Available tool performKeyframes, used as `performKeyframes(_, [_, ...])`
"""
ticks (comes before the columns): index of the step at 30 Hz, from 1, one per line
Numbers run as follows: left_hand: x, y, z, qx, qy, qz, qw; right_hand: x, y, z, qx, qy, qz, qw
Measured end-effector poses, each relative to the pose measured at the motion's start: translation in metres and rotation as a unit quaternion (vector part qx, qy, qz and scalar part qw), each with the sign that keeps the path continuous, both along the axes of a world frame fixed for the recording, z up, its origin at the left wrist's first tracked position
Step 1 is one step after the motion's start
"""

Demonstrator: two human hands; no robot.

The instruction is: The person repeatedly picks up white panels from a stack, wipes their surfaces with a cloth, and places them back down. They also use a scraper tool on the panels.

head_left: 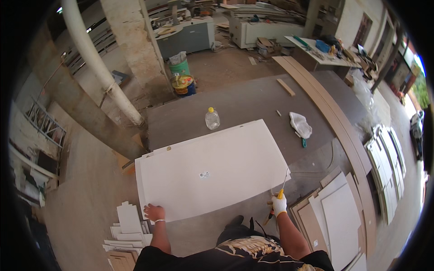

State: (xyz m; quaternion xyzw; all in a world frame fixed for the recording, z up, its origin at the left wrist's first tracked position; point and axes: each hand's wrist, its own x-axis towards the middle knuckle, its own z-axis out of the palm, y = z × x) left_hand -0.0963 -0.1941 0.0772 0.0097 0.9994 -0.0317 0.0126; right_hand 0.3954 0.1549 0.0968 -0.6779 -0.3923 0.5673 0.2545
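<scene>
Person's L hand (154,212) lies w/ fingers spread on the near L corner of the white panel (235,158), clenching nothing; panel's flat on the grey table (181,119). R hand (279,204), gloved, is wrapped round the yellow handle of a thin tool (280,193), tip by the panel's near R corner, contact unclear. Bottle (212,120) w/ yellow cap stands just past the far edge; boards (339,217) stacked to R.
</scene>
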Motion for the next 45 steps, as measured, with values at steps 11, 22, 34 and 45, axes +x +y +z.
performKeyframes(11, [0.219,0.228,-0.016,0.019,-0.098,-0.694,0.713,0.228,-0.094,0.049,0.063,-0.024,-0.008,0.998])
performKeyframes(22, [0.192,0.255,0.009,-0.108,-0.129,-0.645,0.745,0.398,-0.367,-0.005,-0.285,-0.163,-0.043,0.943])
performKeyframes(34, [0.62,0.256,-0.06,-0.157,-0.342,-0.725,0.577,0.58,-0.383,-0.113,-0.298,0.003,-0.497,0.815])
performKeyframes(45, [0.783,0.397,-0.167,-0.171,-0.322,-0.683,0.633,0.639,-0.343,-0.12,-0.295,-0.015,-0.253,0.921])
